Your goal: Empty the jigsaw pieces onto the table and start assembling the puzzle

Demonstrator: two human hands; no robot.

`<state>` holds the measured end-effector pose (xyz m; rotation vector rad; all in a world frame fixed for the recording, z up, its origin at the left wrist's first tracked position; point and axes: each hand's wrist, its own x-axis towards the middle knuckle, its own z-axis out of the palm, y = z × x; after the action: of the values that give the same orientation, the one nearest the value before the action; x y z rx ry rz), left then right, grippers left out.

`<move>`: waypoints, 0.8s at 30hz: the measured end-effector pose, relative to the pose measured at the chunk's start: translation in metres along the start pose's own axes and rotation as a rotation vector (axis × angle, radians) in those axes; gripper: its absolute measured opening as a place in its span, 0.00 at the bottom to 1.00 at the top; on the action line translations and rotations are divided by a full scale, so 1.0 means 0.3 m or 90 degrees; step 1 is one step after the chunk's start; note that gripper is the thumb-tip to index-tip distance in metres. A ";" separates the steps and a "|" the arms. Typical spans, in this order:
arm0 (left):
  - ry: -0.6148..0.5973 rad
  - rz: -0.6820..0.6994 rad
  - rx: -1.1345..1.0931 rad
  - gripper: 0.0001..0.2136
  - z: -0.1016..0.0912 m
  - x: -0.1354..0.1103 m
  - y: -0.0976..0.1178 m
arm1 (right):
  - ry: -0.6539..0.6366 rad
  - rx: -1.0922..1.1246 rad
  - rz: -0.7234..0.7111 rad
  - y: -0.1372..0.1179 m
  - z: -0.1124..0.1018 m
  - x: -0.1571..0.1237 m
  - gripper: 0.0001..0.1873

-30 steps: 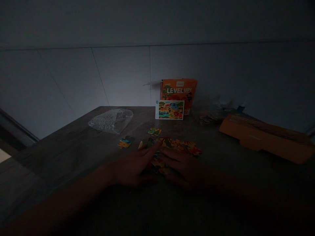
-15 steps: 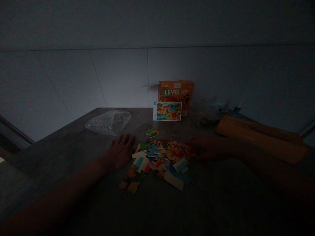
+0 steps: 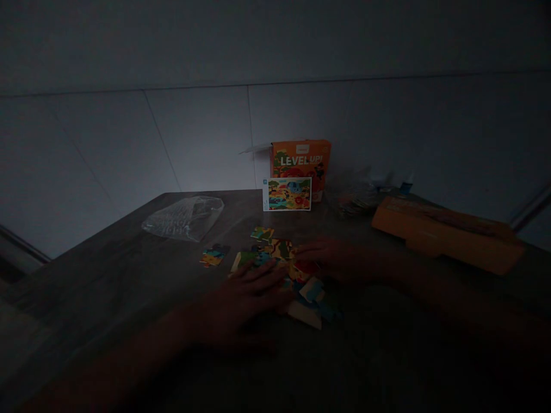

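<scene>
A loose heap of colourful jigsaw puzzle pieces (image 3: 306, 271) lies on the dark table. Over the heap's left and front part rests my left hand (image 3: 241, 298), palm down, fingers stretched and a little apart, hiding the pieces beneath. From the other side my right hand (image 3: 333, 256) reaches onto the heap's right edge, its fingers stretched towards the left; dimness blurs their tips. Left of the heap lies a separate puzzle piece (image 3: 214, 255), and another puzzle piece (image 3: 262, 232) sits just behind it. No lifted piece shows in either hand.
Behind the pieces, a picture card (image 3: 287, 195) leans upright against an orange "LEVEL UP!" box (image 3: 321, 155). A clear plastic bag (image 3: 185, 218) lies at left. Further right are another bag with pieces (image 3: 355, 201) and an orange box part (image 3: 447, 235). The room is very dark.
My left hand has moved right and nearer to me, onto the heap, uncovering a piece at the left. My right hand has shifted left over the heap's edge. The view has turned slightly.
</scene>
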<state>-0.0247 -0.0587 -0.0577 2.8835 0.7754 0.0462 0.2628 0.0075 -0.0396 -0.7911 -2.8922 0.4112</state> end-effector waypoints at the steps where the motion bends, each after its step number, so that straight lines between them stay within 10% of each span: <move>1: -0.009 -0.001 -0.014 0.36 0.005 0.006 -0.004 | 0.010 0.004 0.004 0.009 0.014 0.004 0.27; 13: 0.056 -0.048 -0.063 0.25 0.002 -0.006 -0.071 | 0.220 0.033 -0.013 0.076 0.124 0.032 0.21; 24: 0.047 -0.082 -0.055 0.29 0.011 -0.017 -0.126 | 0.249 -0.026 -0.018 0.043 0.157 0.040 0.20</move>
<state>-0.0477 -0.0295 -0.0668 2.7572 0.9467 0.1678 0.2503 0.0136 -0.0880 -0.7399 -2.5488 0.1705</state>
